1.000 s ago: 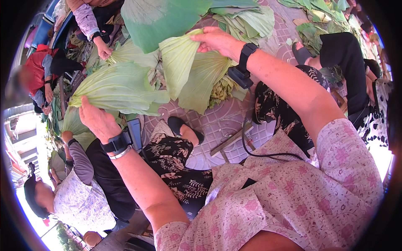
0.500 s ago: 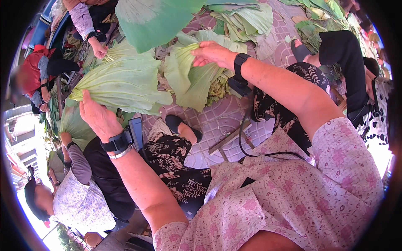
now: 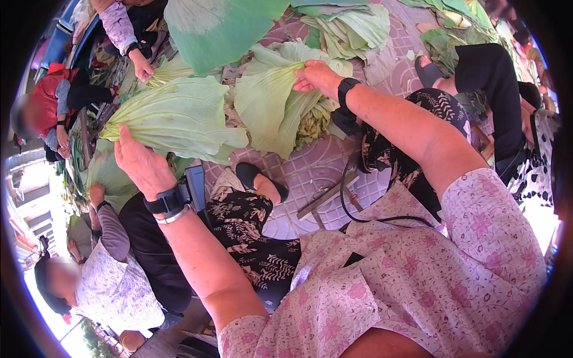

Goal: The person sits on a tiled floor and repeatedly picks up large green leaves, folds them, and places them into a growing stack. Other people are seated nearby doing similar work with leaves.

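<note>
My left hand [image 3: 145, 167] is closed on the gathered left end of a pale green, veined lotus leaf [image 3: 179, 113], thumb on top; the fingers beneath are mostly hidden. The leaf fans out toward the right, with a ragged right edge. Farther right, my right hand [image 3: 316, 79] pinches the gathered upper edge of another pale lotus leaf [image 3: 262, 104], which spreads down and left over a crumpled yellow-green bunch [image 3: 315, 125]. Behind both, a bigger blue-green lotus leaf [image 3: 218, 30] lies across the top of the view.
A co-worker's hand [image 3: 142, 67] touches a leaf at the upper left; another worker's hand [image 3: 96, 194] is on a leaf at the left. More folded leaves [image 3: 352, 30] lie on the paving. A black cable [image 3: 344, 197] loops by my lap, near a wooden piece [image 3: 325, 197].
My right hand has moved a little to the right, drawing the pinched edge of its leaf along and spreading it flatter. My left hand and its leaf have hardly moved.
</note>
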Motion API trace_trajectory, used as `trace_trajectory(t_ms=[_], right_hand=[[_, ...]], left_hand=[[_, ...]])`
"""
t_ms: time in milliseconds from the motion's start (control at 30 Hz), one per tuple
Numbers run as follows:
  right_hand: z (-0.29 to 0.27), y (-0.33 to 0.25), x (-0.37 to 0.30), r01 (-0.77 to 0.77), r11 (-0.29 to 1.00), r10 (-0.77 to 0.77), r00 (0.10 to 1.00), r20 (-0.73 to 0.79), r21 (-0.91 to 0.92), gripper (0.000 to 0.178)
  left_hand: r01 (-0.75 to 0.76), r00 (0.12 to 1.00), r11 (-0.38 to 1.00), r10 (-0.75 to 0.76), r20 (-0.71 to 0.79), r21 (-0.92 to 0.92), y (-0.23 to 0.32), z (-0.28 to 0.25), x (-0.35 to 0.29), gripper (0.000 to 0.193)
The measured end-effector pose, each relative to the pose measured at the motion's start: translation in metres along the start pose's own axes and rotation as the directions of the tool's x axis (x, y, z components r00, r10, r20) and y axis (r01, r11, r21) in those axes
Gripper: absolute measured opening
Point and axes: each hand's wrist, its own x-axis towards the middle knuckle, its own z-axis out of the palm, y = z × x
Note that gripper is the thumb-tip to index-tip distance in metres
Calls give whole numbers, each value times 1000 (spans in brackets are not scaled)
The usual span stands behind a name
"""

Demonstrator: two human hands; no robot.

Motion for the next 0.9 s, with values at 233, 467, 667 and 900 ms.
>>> trace_trajectory(t_ms=[233, 467, 667, 900], right_hand=[[-20, 13, 4, -140, 989, 136, 988, -76, -50, 25], [-35, 6, 9, -355, 921, 336, 932, -134, -159, 24], [-15, -40, -11, -242, 671, 95, 966, -242, -701, 20], [-5, -42, 3, 225, 523, -393, 920, 2, -822, 22]], left_hand=[[27, 1000, 1000, -27, 14, -8, -6, 1, 2, 30], [44, 991, 995, -32, 128, -88, -10, 12, -3, 26], [79, 992, 995, -72, 103, -65, -19, 2, -7, 27], [246, 891, 955, -155, 426, -166, -36, 23, -6, 25]])
